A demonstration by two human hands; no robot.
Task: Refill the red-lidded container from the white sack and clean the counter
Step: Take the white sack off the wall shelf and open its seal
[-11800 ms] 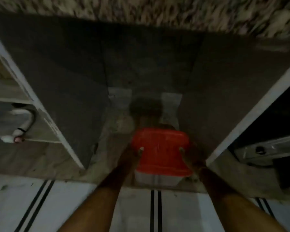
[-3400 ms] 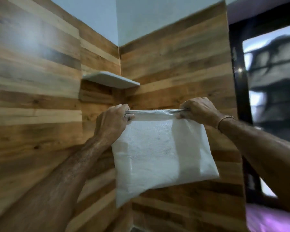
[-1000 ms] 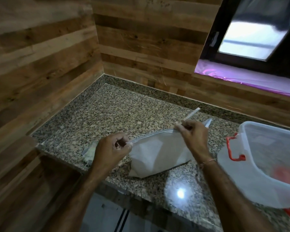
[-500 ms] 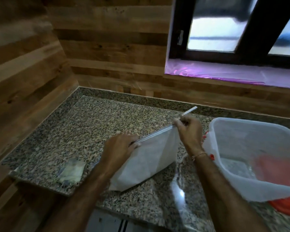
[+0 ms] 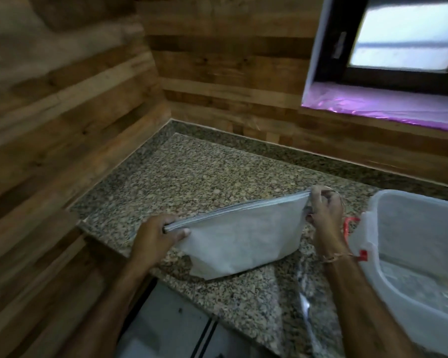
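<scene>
White and flat, the sack (image 5: 239,245) sits mid-frame on the stone counter (image 5: 204,177). The left hand (image 5: 154,235) pinches one end of its folded top; the right hand (image 5: 322,206) grips the other end. The box (image 5: 409,249), lid off, waits at the right edge. If one hand slips, the sack could tip and spill on the counter.

Wood-plank walls (image 5: 83,104) meet in a corner, and a dark-framed window (image 5: 398,37) sits above a purple-covered sill (image 5: 383,104).
</scene>
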